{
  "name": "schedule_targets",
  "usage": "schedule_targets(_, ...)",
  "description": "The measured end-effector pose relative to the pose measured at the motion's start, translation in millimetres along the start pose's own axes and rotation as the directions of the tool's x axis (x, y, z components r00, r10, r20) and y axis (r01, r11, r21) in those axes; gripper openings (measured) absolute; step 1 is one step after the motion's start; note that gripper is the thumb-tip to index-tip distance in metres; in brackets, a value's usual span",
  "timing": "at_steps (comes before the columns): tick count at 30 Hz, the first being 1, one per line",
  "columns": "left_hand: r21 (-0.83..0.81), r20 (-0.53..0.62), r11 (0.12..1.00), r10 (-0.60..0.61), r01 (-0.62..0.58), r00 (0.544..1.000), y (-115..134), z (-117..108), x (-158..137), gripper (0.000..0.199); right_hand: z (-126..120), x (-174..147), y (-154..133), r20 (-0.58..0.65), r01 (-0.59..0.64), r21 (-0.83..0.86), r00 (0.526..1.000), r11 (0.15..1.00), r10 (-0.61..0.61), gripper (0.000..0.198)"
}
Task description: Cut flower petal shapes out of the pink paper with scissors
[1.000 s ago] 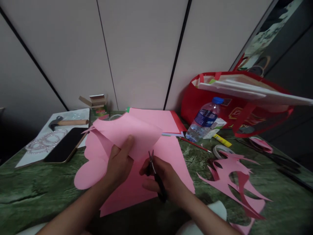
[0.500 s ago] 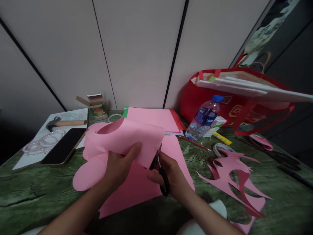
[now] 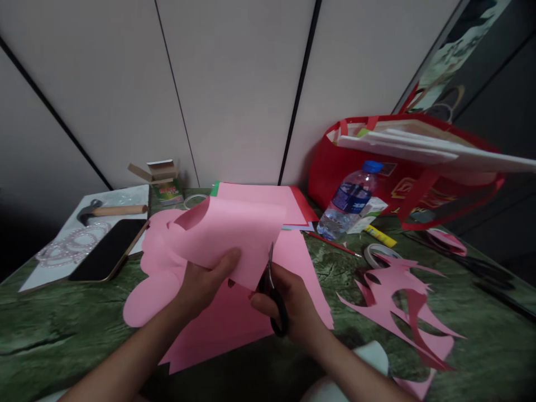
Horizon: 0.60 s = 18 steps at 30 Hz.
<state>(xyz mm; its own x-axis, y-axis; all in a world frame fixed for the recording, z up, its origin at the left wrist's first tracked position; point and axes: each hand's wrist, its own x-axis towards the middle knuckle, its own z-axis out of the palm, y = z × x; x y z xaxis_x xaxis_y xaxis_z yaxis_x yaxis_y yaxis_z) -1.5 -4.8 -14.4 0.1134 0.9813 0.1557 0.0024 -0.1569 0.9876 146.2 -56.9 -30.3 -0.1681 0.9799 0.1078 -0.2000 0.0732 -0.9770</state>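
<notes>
My left hand [image 3: 211,279] grips a curled sheet of pink paper [image 3: 234,229], thumb on top and the other fingers hidden beneath it. In my right hand [image 3: 295,301] is a pair of black-handled scissors [image 3: 278,307], its blades at the right edge of that sheet. Under both hands lie larger pink sheets [image 3: 218,335] on the table. To the left of my left hand rest rounded pink cut-outs [image 3: 151,298], partly overlapping.
Pink paper scraps [image 3: 402,307] and a tape roll [image 3: 372,255] lie right. Behind them stand a water bottle [image 3: 349,198] and a red bag [image 3: 326,162]. At left are a phone [image 3: 109,249], a hammer [image 3: 117,210], bead strands [image 3: 75,245] and a small box [image 3: 167,190].
The pink sheet has tilted and curled slightly differently between my hands. The scissors have shifted a little left and their blades now point more upright.
</notes>
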Motion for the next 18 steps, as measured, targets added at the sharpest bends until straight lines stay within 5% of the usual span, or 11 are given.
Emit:
schedule_targets(10,0.024,0.117,1.0,-0.02,0.017,0.993,3.0,4.4,-2.8,0.022,0.6,0.6,-0.1,-0.006,0.032,0.148,0.999,0.988,-0.031,0.043)
schedule_targets(18,0.133,0.001,0.991,-0.008,0.008,1.0,6.0,6.5,-7.5,0.023,-0.3,1.6,-3.7,-0.042,0.045,0.077,0.998,0.996,-0.042,0.039)
